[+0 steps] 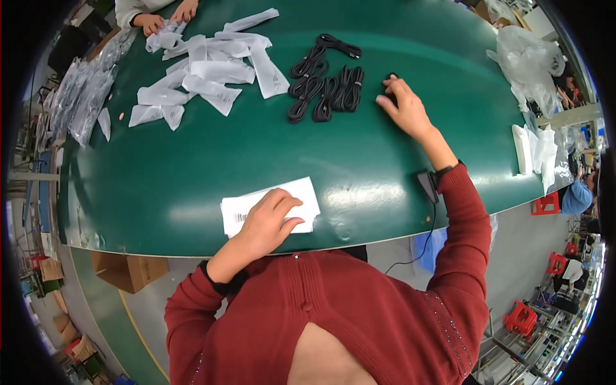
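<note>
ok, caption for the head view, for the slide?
Head view: left hand on flat white stack, right hand beside bundled black cables, whitish pouches farther left on green table.

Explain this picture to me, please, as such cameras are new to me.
The picture comes from a fisheye camera on a person's head, looking down, so straight edges bend. There is no machine; people work by hand. On the green table lie coiled black cables and pale packets, which a co-worker's hands touch at far left. The person's left hand rests on a stack of white sheets; the right hand is beside the cables, at a small dark thing too unclear to name.
</note>
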Available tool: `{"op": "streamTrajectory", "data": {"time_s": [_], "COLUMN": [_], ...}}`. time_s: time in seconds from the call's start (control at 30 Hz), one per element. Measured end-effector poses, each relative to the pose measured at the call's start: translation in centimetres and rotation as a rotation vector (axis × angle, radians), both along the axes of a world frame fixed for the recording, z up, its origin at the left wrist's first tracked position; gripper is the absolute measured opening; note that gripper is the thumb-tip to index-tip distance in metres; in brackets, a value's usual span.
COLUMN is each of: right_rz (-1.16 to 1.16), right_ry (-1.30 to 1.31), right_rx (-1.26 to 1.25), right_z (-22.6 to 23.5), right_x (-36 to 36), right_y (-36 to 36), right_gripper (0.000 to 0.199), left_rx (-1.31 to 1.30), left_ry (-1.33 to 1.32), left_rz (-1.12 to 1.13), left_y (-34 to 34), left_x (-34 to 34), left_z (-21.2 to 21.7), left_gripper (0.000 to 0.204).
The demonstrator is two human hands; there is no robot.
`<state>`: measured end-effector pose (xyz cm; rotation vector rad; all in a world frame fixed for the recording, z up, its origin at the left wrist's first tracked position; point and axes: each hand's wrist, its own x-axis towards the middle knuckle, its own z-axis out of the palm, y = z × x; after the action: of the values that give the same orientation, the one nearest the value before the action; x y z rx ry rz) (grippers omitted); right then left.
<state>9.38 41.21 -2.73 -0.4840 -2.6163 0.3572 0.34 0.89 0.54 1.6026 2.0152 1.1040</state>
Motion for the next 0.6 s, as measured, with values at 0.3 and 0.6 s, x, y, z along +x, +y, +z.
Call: {"op": "streamTrajectory", "data": {"time_s": [0.3,0.6], "right_rz": [0.015,-0.148], "right_ry": [-0.079,0.088], "right_rx": [0.209,-0.903], "right_z": [3.3,2.8], "right_x": [6.8,10.1], "right_y": [-12.8,-19.1], "right_gripper": [0.025,0.022], "left_rx": [0.096,0.115], "left_ry": [0.239,0.241], "left_rz": [-0.030,0.030], "left_y": [-0.1,0.1], "left_x": [1.4,2.0], "left_z": [-1.5,-1.8], "left_gripper": [0.019,0.014]}}
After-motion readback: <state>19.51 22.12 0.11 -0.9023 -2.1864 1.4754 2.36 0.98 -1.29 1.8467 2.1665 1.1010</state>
